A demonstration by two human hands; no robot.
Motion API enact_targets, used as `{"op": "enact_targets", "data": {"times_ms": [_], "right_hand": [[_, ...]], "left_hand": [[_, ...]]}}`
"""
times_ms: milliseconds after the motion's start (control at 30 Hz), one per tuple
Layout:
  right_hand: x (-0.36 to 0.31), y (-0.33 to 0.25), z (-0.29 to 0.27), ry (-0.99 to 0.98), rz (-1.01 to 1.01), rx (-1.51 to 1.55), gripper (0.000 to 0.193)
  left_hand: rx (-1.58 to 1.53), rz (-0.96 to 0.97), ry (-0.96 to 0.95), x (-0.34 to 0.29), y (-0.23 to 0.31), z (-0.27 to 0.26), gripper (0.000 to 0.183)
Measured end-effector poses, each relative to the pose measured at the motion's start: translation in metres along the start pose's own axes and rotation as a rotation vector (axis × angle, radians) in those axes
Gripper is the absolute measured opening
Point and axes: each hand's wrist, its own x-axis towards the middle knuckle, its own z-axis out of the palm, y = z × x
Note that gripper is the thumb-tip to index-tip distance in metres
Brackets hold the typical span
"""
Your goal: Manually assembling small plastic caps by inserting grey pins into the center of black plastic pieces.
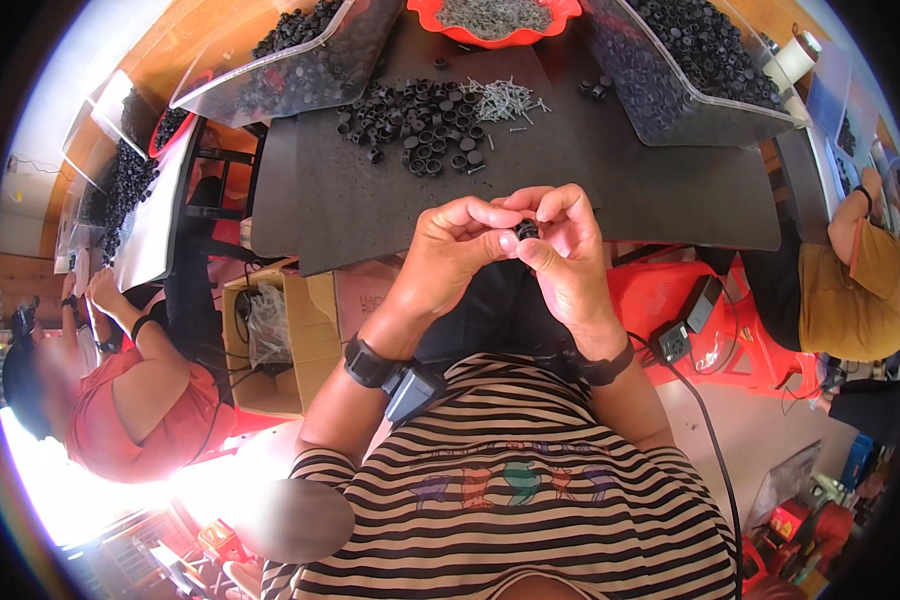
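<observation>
A small round black plastic cap (526, 230) is pinched between both hands, just off the near edge of the dark table. My left hand (457, 238) grips it from the left with thumb and fingers. From the right, my right hand (568, 245) closes on the same piece, its thumb against the near side. Fingertips cover much of the part, so its inside is hidden. Beyond the hands lies a loose heap of black caps (415, 120), some ring-like with open tops. Touching that heap on its right is a small pile of silver screws (505, 101).
Clear bins of black parts stand at the far left (270, 88) and far right (670, 108). Between them sits a red bowl (425, 12) of screws. A cardboard box (315, 340) is below the table's left side, a red stool (660, 290) at right. People work on both sides.
</observation>
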Motion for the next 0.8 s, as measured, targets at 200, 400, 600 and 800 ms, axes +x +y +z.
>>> {"op": "enact_targets", "data": {"times_ms": [200, 400, 600, 800], "right_hand": [[0.000, -0.004, -0.009, -0.050, 0.009, -0.118, 0.028], [0.000, -0.004, -0.008, -0.051, 0.000, -0.093, 0.028], [0.000, -0.003, -0.012, -0.055, 0.009, -0.147, 0.028], [0.000, -0.006, -0.012, -0.048, 0.040, -0.190, 0.028]], "left_hand": [[-0.033, -0.038, 0.015, -0.001, 0.001, 0.000, 0.014], [-0.009, -0.057, 0.035, -0.003, 0.008, 0.008, 0.014], [0.069, -0.065, 0.043, -0.002, 0.011, 0.011, 0.014], [0.195, -0.007, 0.106, -0.004, 0.007, 0.014, 0.013]]}}
